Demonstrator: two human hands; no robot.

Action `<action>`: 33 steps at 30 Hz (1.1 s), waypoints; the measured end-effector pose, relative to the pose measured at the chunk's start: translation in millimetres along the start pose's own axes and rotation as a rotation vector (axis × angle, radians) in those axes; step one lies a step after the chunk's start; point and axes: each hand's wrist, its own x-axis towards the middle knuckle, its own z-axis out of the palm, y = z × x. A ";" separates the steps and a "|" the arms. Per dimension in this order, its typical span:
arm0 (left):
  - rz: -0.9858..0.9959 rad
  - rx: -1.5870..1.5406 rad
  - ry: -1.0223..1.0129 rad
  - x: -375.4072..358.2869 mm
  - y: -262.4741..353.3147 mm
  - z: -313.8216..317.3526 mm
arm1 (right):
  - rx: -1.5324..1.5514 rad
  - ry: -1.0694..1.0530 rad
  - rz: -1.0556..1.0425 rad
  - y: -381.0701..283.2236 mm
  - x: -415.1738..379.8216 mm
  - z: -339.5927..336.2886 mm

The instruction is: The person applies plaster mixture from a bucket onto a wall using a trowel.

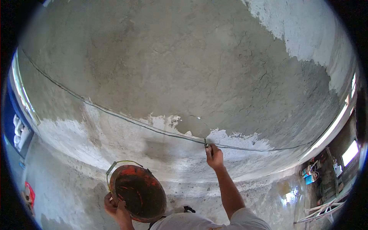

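My left hand point(118, 209) grips the rim of a dark, round bucket point(153, 191), fingers closed on its left side. The bucket is tilted, its inside smeared with red-orange and dark residue, and its wire handle point(122, 162) stands up beside the rim. My right hand point(214, 155) is raised to the wall, closed around a thin-shanked hand tool point(206, 143). The tool's tip is at the wall by a grey cable point(168, 133); its blade, if any, cannot be made out. Above the cable lies grey plaster point(191, 69) with fine cracks.
The curved wall has bare whitish patches point(306, 34) at upper right and along the cable. Light-blue buckets point(311, 177) and wooden poles point(324, 209) stand at the right. A red object point(30, 193) lies at far left. The concrete floor point(73, 180) is stained.
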 end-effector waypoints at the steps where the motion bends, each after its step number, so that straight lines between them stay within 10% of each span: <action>1: -0.017 0.001 0.007 -1.1 1.8 0.6 | 0.040 0.045 0.046 12.3 -9.7 5.2; 9: 0.034 0.035 -0.102 -4.4 -8.5 -10.2 | 0.525 0.121 0.226 40.9 -79.6 34.8; 33: 0.073 0.087 -0.027 -27.9 12.5 -17.6 | 0.272 0.167 0.145 40.3 -71.4 29.4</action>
